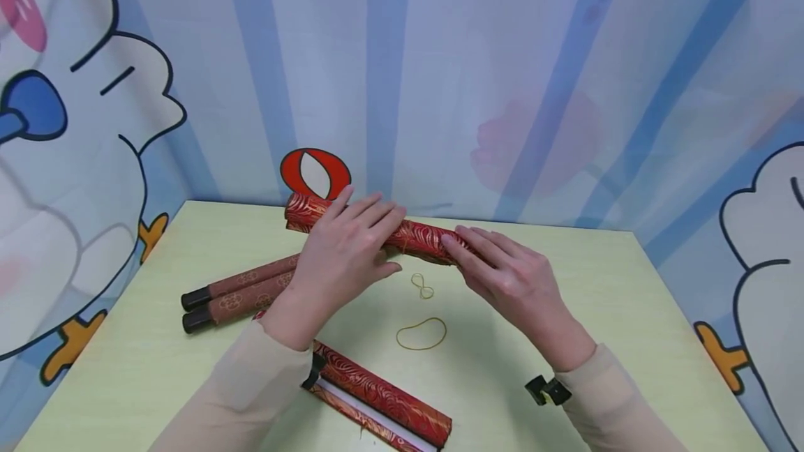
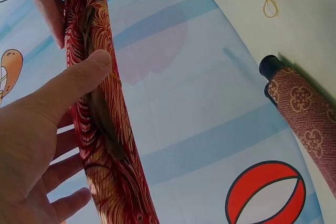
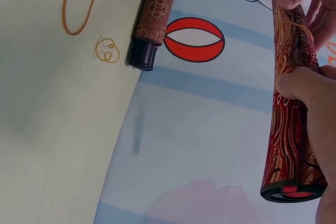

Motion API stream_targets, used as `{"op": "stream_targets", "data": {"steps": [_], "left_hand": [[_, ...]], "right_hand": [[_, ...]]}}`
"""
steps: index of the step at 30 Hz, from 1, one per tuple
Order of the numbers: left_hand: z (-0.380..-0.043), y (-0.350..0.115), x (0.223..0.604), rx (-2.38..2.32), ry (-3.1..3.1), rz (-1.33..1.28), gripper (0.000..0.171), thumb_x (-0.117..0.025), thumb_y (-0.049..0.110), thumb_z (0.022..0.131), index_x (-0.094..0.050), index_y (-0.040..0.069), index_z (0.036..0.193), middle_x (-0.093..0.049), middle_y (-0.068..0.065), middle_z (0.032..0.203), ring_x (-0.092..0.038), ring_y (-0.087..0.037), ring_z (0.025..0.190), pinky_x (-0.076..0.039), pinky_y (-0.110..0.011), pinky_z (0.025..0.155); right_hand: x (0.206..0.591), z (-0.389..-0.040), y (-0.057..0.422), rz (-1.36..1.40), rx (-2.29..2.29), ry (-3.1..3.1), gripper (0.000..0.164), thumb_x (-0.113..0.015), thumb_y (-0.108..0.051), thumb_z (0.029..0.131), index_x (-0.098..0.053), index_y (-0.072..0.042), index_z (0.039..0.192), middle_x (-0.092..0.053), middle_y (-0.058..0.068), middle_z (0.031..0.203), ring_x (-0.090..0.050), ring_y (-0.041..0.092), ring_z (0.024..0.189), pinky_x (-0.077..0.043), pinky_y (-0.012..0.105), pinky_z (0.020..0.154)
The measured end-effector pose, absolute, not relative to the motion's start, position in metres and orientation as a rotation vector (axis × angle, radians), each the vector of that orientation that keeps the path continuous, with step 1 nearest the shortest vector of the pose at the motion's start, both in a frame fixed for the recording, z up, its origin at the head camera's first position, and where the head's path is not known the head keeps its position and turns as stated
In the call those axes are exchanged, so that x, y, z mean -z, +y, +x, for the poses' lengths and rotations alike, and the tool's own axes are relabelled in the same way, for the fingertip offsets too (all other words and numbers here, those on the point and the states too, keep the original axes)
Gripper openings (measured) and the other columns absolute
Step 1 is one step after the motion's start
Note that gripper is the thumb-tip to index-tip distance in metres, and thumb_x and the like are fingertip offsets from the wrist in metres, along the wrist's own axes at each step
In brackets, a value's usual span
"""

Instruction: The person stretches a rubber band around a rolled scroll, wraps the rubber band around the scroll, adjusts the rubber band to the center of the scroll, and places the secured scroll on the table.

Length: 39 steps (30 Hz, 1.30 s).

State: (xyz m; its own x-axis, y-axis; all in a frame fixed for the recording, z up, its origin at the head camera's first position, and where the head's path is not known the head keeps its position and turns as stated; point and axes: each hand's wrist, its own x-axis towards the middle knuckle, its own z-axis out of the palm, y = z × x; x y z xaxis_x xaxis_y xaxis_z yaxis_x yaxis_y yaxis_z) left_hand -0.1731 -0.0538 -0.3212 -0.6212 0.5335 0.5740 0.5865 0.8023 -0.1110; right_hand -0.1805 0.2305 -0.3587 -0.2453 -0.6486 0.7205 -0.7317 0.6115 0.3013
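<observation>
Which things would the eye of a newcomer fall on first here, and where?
The eye meets first the patterned red roll, held above the table by the left hand and right hand. In the head view, another red roll lies below, two brown rolls at left.

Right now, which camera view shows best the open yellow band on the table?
The head view: it shows the whole open yellow band, uncovered. The right wrist view shows only part, cut off by the top edge; the left wrist view does not show it.
</observation>
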Motion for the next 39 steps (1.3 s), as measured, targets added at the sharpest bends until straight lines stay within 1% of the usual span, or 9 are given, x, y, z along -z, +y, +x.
{"op": "stream_targets", "data": {"steps": [3, 5, 10, 16, 19, 28, 39], "left_hand": [[-0.171, -0.057, 0.323, 0.131, -2.388, -0.828, 0.082, -0.098, 0.046, 0.076, -0.068, 0.012, 0.144, -0.070, -0.009, 0.142, -0.061, -0.031, 0.138, -0.037, -0.053, 0.125], [-0.170, -0.060, 0.324, 0.142, -2.394, -0.828, 0.082, -0.097, 0.046, 0.077, -0.068, 0.012, 0.145, -0.069, -0.009, 0.144, -0.060, -0.030, 0.140, -0.037, -0.052, 0.125], [-0.168, -0.065, 0.329, 0.185, -2.416, -0.830, 0.081, -0.097, 0.044, 0.078, -0.067, 0.011, 0.145, -0.069, -0.010, 0.144, -0.059, -0.031, 0.140, -0.036, -0.052, 0.126], [-0.165, -0.069, 0.339, 0.218, -2.480, -0.820, 0.078, -0.096, 0.044, 0.079, -0.068, 0.009, 0.144, -0.069, -0.011, 0.144, -0.060, -0.032, 0.140, -0.036, -0.054, 0.125], [-0.164, -0.070, 0.343, 0.212, -2.513, -0.813, 0.078, -0.095, 0.044, 0.080, -0.068, 0.010, 0.144, -0.068, -0.010, 0.145, -0.059, -0.032, 0.140, -0.034, -0.055, 0.126], [-0.162, -0.075, 0.353, 0.182, -2.586, -0.801, 0.074, -0.094, 0.043, 0.081, -0.069, 0.009, 0.142, -0.068, -0.011, 0.144, -0.059, -0.033, 0.141, -0.036, -0.058, 0.125], [-0.161, -0.077, 0.361, 0.155, -2.611, -0.805, 0.073, -0.094, 0.044, 0.082, -0.070, 0.010, 0.142, -0.067, -0.012, 0.146, -0.060, -0.032, 0.139, -0.038, -0.060, 0.123]], "right_hand": [[0.362, -0.180, 0.235, 1.073, -0.117, -1.996, 0.050, -0.081, -0.009, 0.091, -0.072, -0.013, 0.140, -0.076, 0.014, 0.129, -0.076, 0.032, 0.104, -0.066, 0.045, 0.080], [0.366, -0.178, 0.238, 1.057, -0.106, -2.031, 0.054, -0.084, -0.010, 0.089, -0.071, -0.013, 0.141, -0.075, 0.014, 0.130, -0.077, 0.032, 0.105, -0.066, 0.046, 0.080], [0.376, -0.175, 0.248, 1.016, -0.102, -2.113, 0.061, -0.088, -0.011, 0.086, -0.069, -0.013, 0.144, -0.075, 0.014, 0.131, -0.076, 0.032, 0.105, -0.066, 0.046, 0.077], [0.390, -0.171, 0.260, 0.954, -0.100, -2.173, 0.066, -0.093, -0.011, 0.080, -0.071, -0.013, 0.142, -0.076, 0.013, 0.127, -0.077, 0.030, 0.101, -0.066, 0.046, 0.071], [0.396, -0.169, 0.264, 0.929, -0.110, -2.196, 0.066, -0.094, -0.010, 0.079, -0.072, -0.013, 0.141, -0.076, 0.014, 0.127, -0.077, 0.030, 0.100, -0.066, 0.046, 0.071], [0.409, -0.170, 0.279, 0.902, -0.135, -2.215, 0.064, -0.093, -0.008, 0.078, -0.073, -0.012, 0.139, -0.076, 0.013, 0.125, -0.077, 0.030, 0.099, -0.065, 0.046, 0.065], [0.410, -0.186, 0.325, 0.920, -0.111, -2.265, 0.068, -0.094, -0.002, 0.074, -0.073, -0.011, 0.139, -0.077, 0.014, 0.121, -0.077, 0.033, 0.095, -0.063, 0.048, 0.060]]}}
